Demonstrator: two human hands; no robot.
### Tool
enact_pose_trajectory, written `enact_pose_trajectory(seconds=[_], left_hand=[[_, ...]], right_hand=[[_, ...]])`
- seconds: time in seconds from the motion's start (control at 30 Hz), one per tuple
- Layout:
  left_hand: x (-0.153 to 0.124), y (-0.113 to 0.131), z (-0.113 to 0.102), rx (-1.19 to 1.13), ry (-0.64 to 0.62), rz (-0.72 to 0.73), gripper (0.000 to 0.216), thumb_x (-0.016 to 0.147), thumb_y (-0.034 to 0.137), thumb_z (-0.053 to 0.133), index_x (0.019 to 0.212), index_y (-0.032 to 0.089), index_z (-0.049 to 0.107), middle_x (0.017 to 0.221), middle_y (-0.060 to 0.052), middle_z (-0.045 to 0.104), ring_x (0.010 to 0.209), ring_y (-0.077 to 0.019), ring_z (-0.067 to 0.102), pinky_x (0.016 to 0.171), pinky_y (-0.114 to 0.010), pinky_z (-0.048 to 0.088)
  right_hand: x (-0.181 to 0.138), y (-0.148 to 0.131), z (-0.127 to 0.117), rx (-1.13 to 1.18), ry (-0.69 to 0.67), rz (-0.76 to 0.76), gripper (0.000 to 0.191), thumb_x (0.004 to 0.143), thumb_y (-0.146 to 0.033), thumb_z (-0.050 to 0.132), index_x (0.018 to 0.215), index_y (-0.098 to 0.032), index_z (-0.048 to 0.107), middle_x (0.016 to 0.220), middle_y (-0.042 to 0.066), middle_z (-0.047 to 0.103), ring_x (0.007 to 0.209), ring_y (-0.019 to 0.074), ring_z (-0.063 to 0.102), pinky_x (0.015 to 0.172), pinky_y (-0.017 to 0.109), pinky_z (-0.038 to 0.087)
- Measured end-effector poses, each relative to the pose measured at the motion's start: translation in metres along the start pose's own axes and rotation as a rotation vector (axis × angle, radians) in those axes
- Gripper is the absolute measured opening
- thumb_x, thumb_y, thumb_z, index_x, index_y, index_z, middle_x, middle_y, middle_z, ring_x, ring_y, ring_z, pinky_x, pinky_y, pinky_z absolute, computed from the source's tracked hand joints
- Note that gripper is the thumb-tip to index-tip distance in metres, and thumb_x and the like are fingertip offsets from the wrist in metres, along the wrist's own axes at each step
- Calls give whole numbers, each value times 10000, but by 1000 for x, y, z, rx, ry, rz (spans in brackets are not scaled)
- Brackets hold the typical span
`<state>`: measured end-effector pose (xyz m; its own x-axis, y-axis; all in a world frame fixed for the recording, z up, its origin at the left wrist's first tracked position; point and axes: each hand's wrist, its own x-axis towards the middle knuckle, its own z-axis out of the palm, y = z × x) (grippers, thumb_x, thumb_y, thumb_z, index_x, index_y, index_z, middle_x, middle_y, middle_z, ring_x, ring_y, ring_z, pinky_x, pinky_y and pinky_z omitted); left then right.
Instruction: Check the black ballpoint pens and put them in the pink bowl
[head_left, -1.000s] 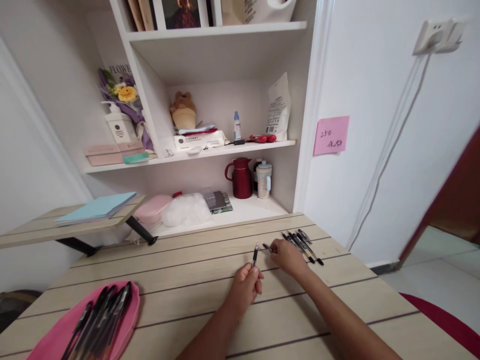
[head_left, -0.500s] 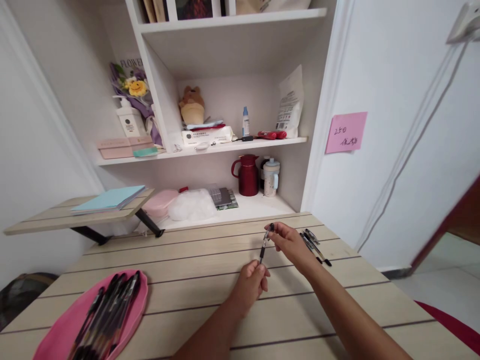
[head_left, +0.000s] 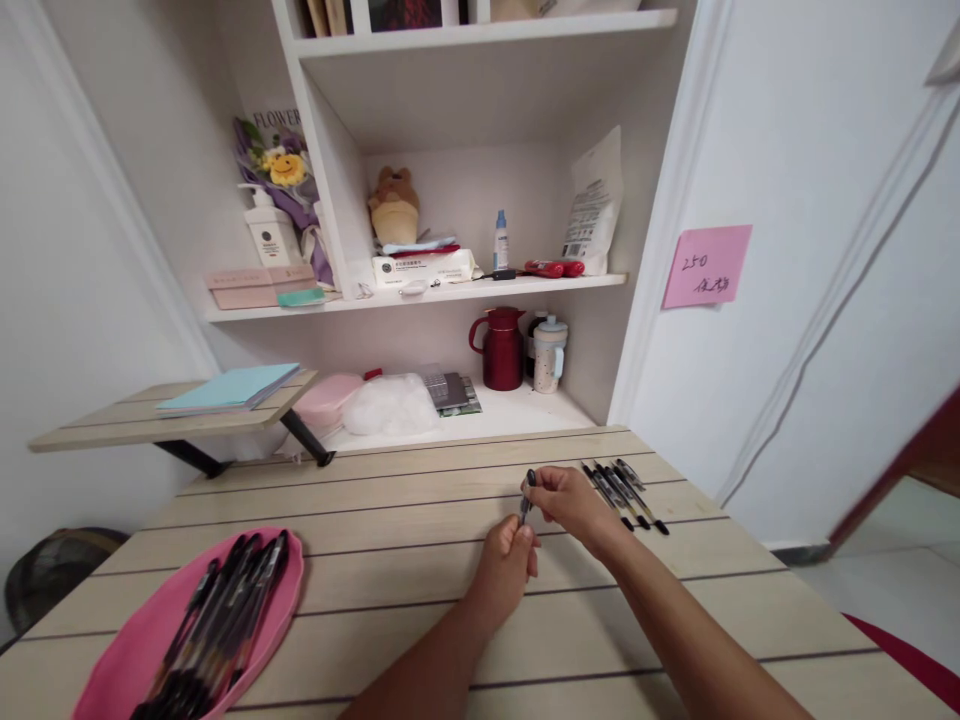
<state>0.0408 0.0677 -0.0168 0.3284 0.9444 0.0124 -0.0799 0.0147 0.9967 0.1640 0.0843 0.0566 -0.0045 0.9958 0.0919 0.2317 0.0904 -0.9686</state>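
My left hand (head_left: 501, 572) and right hand (head_left: 576, 508) were bare, as were my wrists (head_left: 616, 546) and both forearms (head_left: 671, 615), narrow in front and broader farther back.

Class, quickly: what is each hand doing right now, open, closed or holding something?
Left hand: closed, holding a pen.
Right hand: closed, pinching the cap at the pen's upper end.

Soft, diffuse indoor light; shadows faint, outer edges stretched

White wall (head_left: 817, 170) at 2 o'clock reads bright; cabinet (head_left: 465, 105) recess at 12 o'clock sits greyer; a mild shadow darkens the desk (head_left: 360, 600) at 5 o'clock; pens (head_left: 232, 600) at 8 o'clock look smeared; wide-angle distortion tilts upright lines near both sides; the light's origin cannot be told
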Motion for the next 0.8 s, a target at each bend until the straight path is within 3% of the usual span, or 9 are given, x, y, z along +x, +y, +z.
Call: enact_pose_trajectory(seconds=[0.2,0.3,0.4,0.53,0.67,0.8], left_hand=[[-2,3,5,89,85,60,260,774,396,465,647,169,474,415,60,405,365,-55,299,402,-202,187],[-2,5,3,66,39,25,257,774,402,467,676,165,479,416,66,405,354,-49,286,391,-196,172],[-3,10,-1,-56,-78,-57,281,761,442,486,727,163,474,430,76,407,323,-29,225,368,-184,120],[-9,23,-12,-348,-370,-283,299,762,463,492,749,166,465,469,63,417,308,-15,162,360,-174,42],[-17,34,-21,-548,-647,-431,276,783,438,478,734,166,478,485,57,369,312,-18,158,354,-160,27],[-19,33,-21,-550,-646,-403,294,774,451,496,691,175,438,479,75,310,315,-11,136,343,-146,25]], right_hand=[[0,3,2,-33,21,24,87,611,-226,532,544,-173,520,401,-77,405,375,64,382,390,199,245],[-2,3,1,-16,17,49,122,619,-241,550,531,-170,503,379,-79,392,368,64,382,390,197,237],[-9,-2,-4,127,-43,69,152,628,-303,603,649,-160,556,479,-62,483,401,56,402,396,188,238],[-23,-8,-7,403,-155,51,423,674,-448,597,1001,-186,545,814,21,625,417,31,375,394,186,215],[-30,-7,3,508,-143,14,377,685,-505,565,853,-169,526,704,2,602,365,24,294,366,193,142],[-35,-5,15,511,-65,-29,298,709,-470,536,722,-183,455,654,-27,577,345,20,272,355,190,132]])
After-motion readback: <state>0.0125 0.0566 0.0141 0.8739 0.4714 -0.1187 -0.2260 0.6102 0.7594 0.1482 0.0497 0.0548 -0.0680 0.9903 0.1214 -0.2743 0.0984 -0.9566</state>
